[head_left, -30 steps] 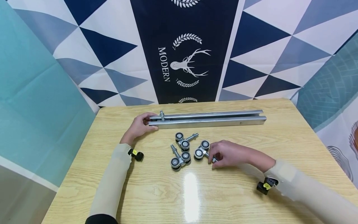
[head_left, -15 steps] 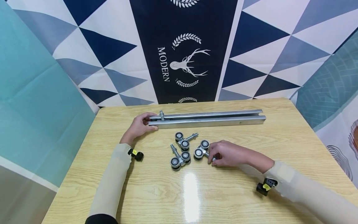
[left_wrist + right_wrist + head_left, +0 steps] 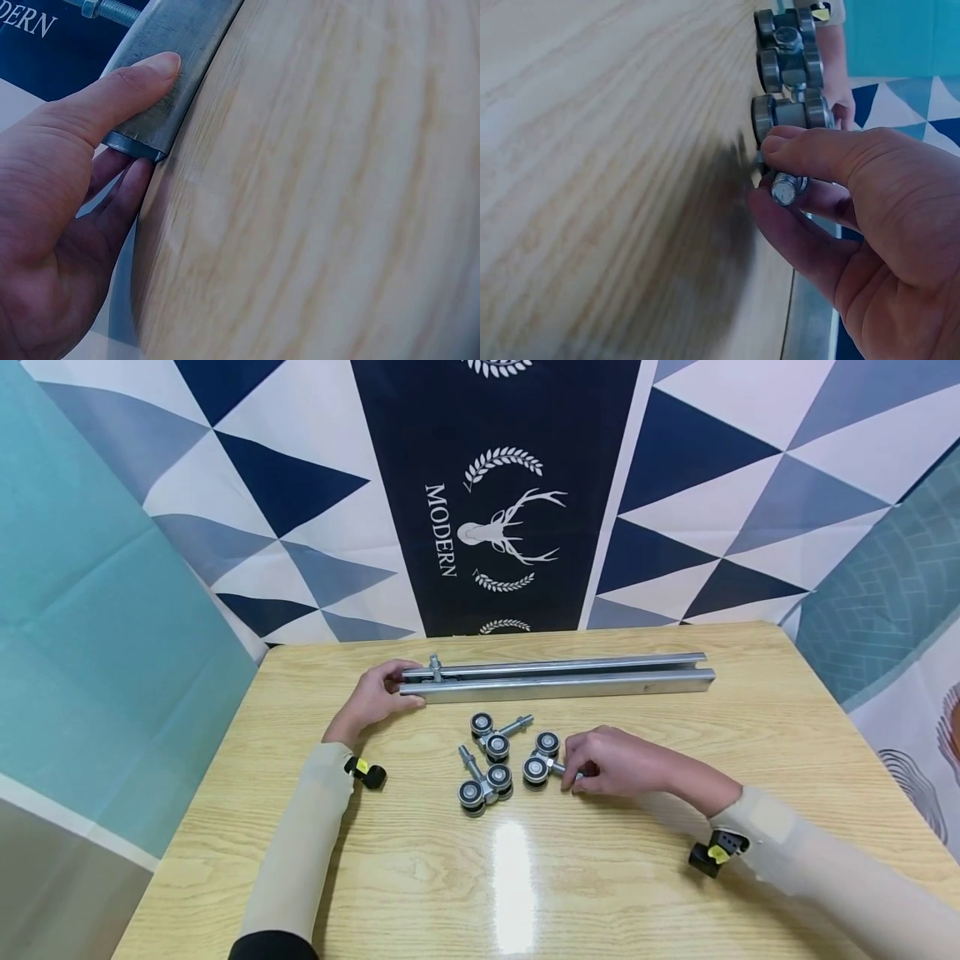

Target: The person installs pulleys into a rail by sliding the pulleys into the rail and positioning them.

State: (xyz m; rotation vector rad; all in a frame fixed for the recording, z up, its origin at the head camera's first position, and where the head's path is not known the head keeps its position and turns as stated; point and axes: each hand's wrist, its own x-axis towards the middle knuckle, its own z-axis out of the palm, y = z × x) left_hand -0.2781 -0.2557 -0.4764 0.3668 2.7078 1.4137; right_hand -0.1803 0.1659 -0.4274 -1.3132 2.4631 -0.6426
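A long silver metal channel rail (image 3: pixel 555 686) lies across the back of the table, its slot facing up. My left hand (image 3: pixel 377 693) grips its left end, and the left wrist view shows the thumb (image 3: pixel 154 73) flat on the rail's side. Close to that end, a bolt (image 3: pixel 435 667) stands up out of the slot. My right hand (image 3: pixel 618 762) pinches the threaded bolt (image 3: pixel 784 190) of a roller trolley (image 3: pixel 542 760), whose wheels point left. Two more roller trolleys, a rear one (image 3: pixel 491 737) and a front one (image 3: pixel 483 787), lie to its left.
The wooden table (image 3: pixel 420 877) ends at a patterned cloth backdrop (image 3: pixel 495 527), just behind the rail. A teal cloth (image 3: pixel 112 610) hangs at the left. Small black cameras are strapped to both wrists.
My right hand has shifted slightly up in the head view and turned the pinched roller trolley a little, its bolt now pointing more directly right. The left hand and rail stay put.
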